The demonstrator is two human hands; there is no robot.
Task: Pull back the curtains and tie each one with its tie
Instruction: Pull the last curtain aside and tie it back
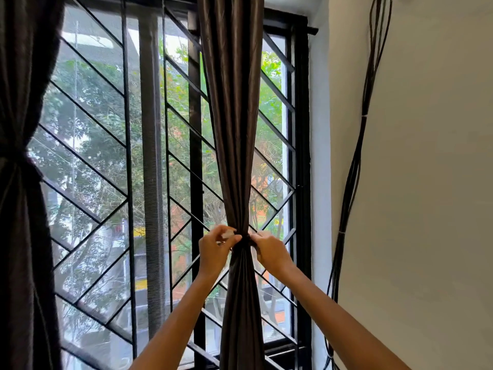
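Observation:
A dark brown satin curtain [234, 129] hangs in front of the window, gathered into a narrow waist at about hand height. A dark tie [246, 240] wraps that waist. My left hand [214, 251] pinches the tie at the curtain's left side, fingers curled. My right hand [269, 251] pinches it at the right side. Both arms reach up from below. At the far left a second dark curtain [18, 102] hangs pulled back, cinched by its own tie [16, 158].
Behind the curtains stands a window with a black metal grille [128, 156] of diagonal bars. A white wall [426, 182] fills the right, with a bundle of black cables [357, 156] running down it close to the window frame.

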